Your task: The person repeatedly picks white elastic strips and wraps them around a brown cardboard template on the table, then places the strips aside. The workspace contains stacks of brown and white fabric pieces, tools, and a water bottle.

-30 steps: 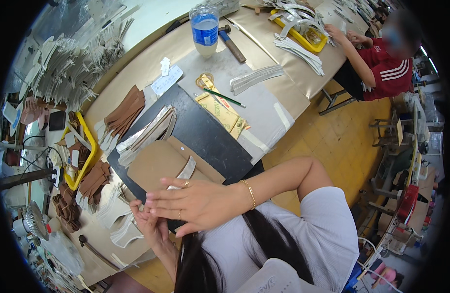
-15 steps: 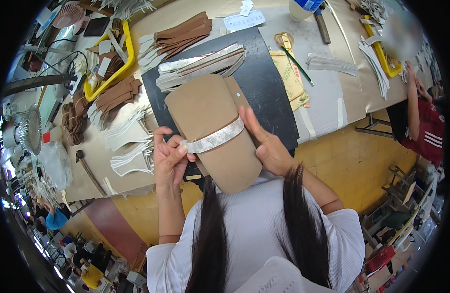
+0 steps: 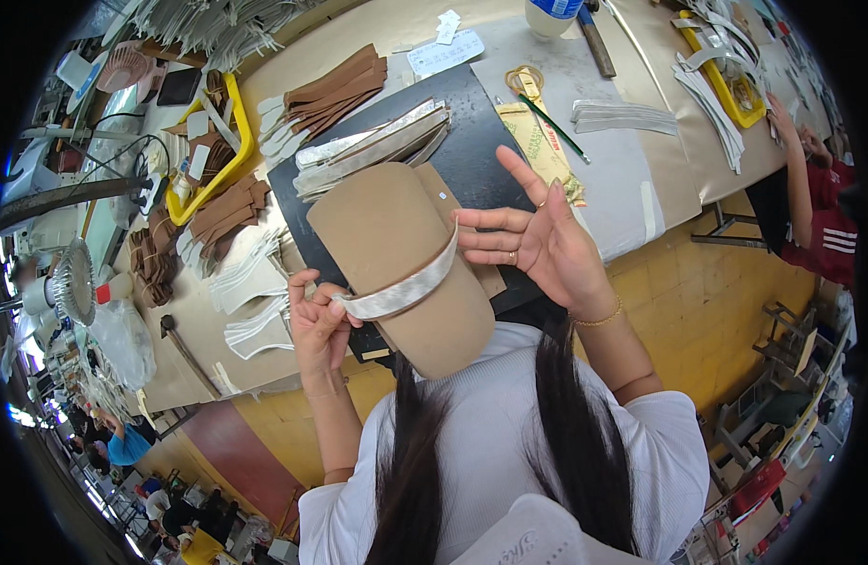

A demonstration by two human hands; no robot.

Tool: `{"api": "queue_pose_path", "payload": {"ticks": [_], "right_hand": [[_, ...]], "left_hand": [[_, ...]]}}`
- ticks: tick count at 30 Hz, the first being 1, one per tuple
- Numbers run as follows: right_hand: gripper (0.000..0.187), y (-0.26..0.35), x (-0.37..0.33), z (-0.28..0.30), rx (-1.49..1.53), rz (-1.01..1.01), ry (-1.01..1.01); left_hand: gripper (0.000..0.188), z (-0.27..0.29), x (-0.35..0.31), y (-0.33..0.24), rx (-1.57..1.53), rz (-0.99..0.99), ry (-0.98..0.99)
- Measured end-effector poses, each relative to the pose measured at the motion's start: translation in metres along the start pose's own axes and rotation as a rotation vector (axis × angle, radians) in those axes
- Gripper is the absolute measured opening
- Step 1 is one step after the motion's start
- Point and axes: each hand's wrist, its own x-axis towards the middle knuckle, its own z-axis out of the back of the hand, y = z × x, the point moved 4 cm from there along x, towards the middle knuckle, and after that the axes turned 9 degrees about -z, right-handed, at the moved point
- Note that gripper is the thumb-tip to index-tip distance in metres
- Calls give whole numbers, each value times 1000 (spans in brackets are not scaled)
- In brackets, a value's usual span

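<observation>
My left hand (image 3: 319, 325) pinches the left end of a pale silvery strip (image 3: 401, 294) between thumb and fingers. The strip runs across a tan, round-ended curved form (image 3: 377, 226) that stands in front of my chest. Its right end lifts away from the form's surface, beside the fingertips of my right hand (image 3: 561, 240). That hand is open with its fingers spread; whether the fingertips touch the strip I cannot tell. Behind the form lies a black mat (image 3: 471, 141), bearing a stack of similar silvery and brown strips (image 3: 373, 151).
Brown strip bundles (image 3: 340, 89), white cut pieces (image 3: 255, 325) and a hammer (image 3: 189, 356) lie on the left. Toward the back right are a yellow packet (image 3: 547, 155), a green pencil (image 3: 554, 125) and another hammer (image 3: 597, 42). A co-worker's arm (image 3: 794, 184) shows far right.
My right hand has come off the form's right side and spread its fingers. The strip's right end now stands away from the form. My left hand keeps its pinch.
</observation>
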Motion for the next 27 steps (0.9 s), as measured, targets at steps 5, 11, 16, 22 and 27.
{"api": "queue_pose_path", "payload": {"ticks": [5,11,16,22,27], "right_hand": [[66,16,1,-6,6,53,107],[54,30,15,-14,111,99,143],[54,52,61,-15,-149,181,20],[48,61,114,8,-481,255,-178],[44,49,108,36,-716,318,-330]], "left_hand": [[43,9,7,-3,-10,-24,-3],[29,18,29,-14,22,-29,-51],[27,1,77,-44,177,-121,-4],[26,4,128,-51,424,-12,19],[30,22,125,-33,695,55,-24]]}}
